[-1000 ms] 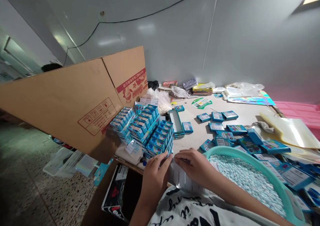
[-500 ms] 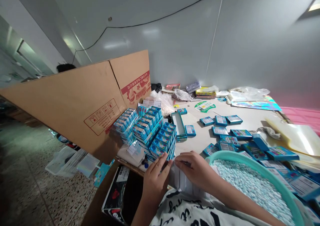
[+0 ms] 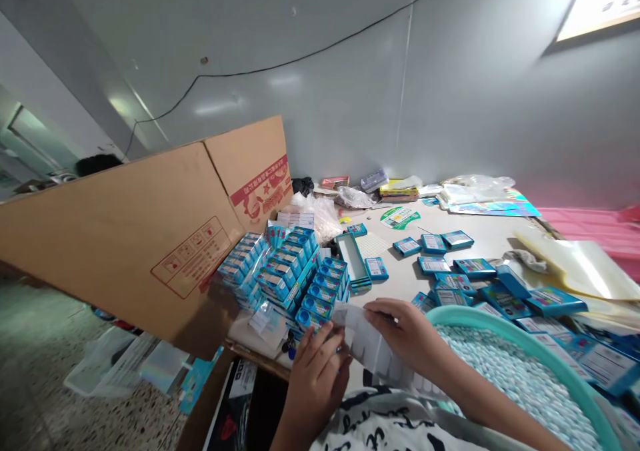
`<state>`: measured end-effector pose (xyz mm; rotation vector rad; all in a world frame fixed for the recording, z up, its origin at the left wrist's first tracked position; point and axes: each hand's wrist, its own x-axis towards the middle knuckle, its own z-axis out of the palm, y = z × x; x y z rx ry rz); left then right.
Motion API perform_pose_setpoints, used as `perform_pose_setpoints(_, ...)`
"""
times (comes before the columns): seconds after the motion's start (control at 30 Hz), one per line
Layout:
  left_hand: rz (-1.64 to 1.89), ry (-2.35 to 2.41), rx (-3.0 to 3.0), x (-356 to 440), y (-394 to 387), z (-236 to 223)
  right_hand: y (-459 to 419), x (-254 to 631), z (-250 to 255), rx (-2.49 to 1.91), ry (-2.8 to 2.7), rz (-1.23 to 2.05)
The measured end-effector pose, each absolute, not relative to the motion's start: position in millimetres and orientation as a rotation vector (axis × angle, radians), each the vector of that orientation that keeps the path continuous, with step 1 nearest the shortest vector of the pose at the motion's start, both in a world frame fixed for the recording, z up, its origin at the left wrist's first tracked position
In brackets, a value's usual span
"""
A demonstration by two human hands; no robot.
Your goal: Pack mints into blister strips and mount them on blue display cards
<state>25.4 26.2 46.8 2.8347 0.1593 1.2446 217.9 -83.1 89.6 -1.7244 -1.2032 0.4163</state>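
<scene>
I clamp the strip (image 3: pixel 373 346), at five o'clock in view, in my right hand (image 3: pixel 403 331), presumably to steady it; left hand (image 3: pixel 319 370), grip: cannot tell; basin (image 3: pixel 530 342) at three o'clock, likely for reach.

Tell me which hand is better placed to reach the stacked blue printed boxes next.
Probably the left hand: its fingertips lie close to the stacked blue printed boxes, while the right hand pinches a translucent whitish strip. Whether the left holds anything is unclear.
</scene>
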Motion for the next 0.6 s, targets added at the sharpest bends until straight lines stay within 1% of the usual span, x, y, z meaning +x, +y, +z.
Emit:
perform_pose_setpoints(0.13,1.140,0.035,2.660,34.5,57.0,50.9,-95.2,238.9,82.7,-1.810,-0.974,0.361)
perform_pose_setpoints(0.23,1.091,0.119,2.404,43.4,95.8,73.1,-107.1,257.5,66.2,-1.931,-0.822,0.289)
perform_pose_setpoints(0.3,1.044,0.213,2.283,50.0,127.5,97.2,-117.8,271.9,43.9,-2.083,-0.721,0.212)
perform_pose_setpoints(0.4,0.931,0.292,2.244,61.7,176.0,137.4,-135.5,293.8,-5.4,-2.383,-0.538,0.132)
perform_pose_setpoints(0.5,0.643,0.325,2.165,78.0,217.0,166.4,-137.8,311.2,-48.2,-2.674,-0.319,0.131)
perform_pose_setpoints(0.57,0.526,0.371,2.081,92.5,239.1,174.0,-119.5,316.2,-52.7,-2.783,-0.197,0.014)
perform_pose_setpoints(0.6,0.512,0.400,2.049,100.6,248.8,174.2,-103.5,315.5,-44.9,-2.772,-0.201,-0.070)
